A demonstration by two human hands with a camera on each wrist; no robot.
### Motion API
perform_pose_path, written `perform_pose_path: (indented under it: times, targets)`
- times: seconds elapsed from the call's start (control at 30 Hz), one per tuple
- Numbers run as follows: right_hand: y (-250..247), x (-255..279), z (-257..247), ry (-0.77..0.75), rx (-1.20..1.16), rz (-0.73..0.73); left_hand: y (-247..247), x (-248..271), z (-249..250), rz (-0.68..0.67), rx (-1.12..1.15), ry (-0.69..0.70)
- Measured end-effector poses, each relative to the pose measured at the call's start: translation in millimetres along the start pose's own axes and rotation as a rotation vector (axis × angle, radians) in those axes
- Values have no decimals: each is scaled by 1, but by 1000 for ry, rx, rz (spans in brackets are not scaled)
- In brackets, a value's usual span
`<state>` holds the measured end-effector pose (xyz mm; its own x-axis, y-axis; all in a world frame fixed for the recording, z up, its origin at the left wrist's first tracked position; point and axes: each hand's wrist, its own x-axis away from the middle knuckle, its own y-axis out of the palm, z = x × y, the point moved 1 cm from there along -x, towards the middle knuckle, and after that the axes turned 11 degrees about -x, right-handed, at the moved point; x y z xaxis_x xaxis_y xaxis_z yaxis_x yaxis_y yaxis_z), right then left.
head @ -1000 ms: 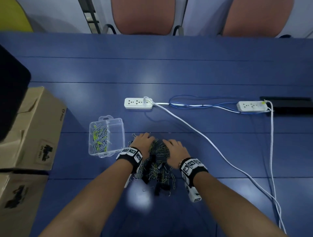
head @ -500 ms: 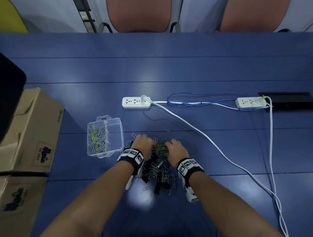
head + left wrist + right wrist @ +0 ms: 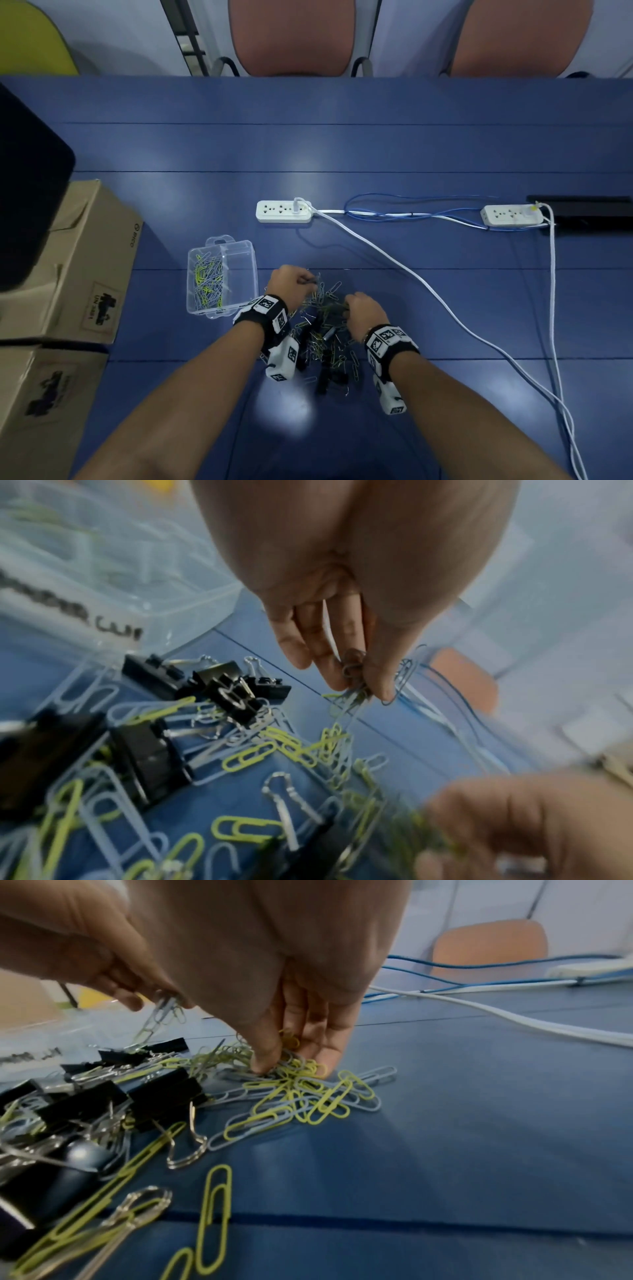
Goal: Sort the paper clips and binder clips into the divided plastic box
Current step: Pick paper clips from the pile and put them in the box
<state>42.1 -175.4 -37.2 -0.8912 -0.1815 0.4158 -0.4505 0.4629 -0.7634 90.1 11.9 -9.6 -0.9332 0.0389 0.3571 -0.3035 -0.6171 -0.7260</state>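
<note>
Both my forearms reach straight out over the blue table [image 3: 376, 144], wrists close together above the mixed pile of clips [image 3: 325, 335]. My left hand [image 3: 291, 284] is lifted a little off the table, knuckles up and fingers pointing down; thumb and fingertips [image 3: 342, 680] pinch a small bunch of grey paper clips [image 3: 356, 674], and a few more hang from it in a tangled string towards the pile. My right hand [image 3: 364, 310] sits lower and just to the right, palm down, fingers [image 3: 325, 1047] and thumb closing on a knot of yellow and grey clips [image 3: 294, 1064] that lies on the table. Whether that knot is lifted I cannot tell; the fingertips touch the surface around it.

The black binder clips [image 3: 161, 1093] lie in the pile between and below my hands, mixed with loose paper clips. The divided plastic box [image 3: 251, 274] stands just to the left of my left wrist, its left compartment holding yellow and grey paper clips [image 3: 207, 281]
</note>
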Motion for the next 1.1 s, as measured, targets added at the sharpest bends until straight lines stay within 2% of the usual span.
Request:
perform_pose_path:
  times: [0.13, 0.3, 0.53, 0.67, 0.87, 1.1]
  targets:
    - [-3, 7, 11, 86, -107, 16, -8, 10, 1, -18, 207, -45]
    - [-12, 17, 15, 189, -346, 146, -12, 20, -7, -21, 274, -92]
    - [-22, 23, 8, 175, -512, 256, -22, 38, -18, -8, 288, -111]
    - [-23, 19, -4, 153, -558, 291, -39, 42, -23, 50, 343, -143]
    - [-18, 11, -38, 92, -669, 274, -75, 45, -47, 96, 402, -213]
    - [-6, -3, -86, 12, -735, 197, -120, 42, -88, 257, 407, -313]
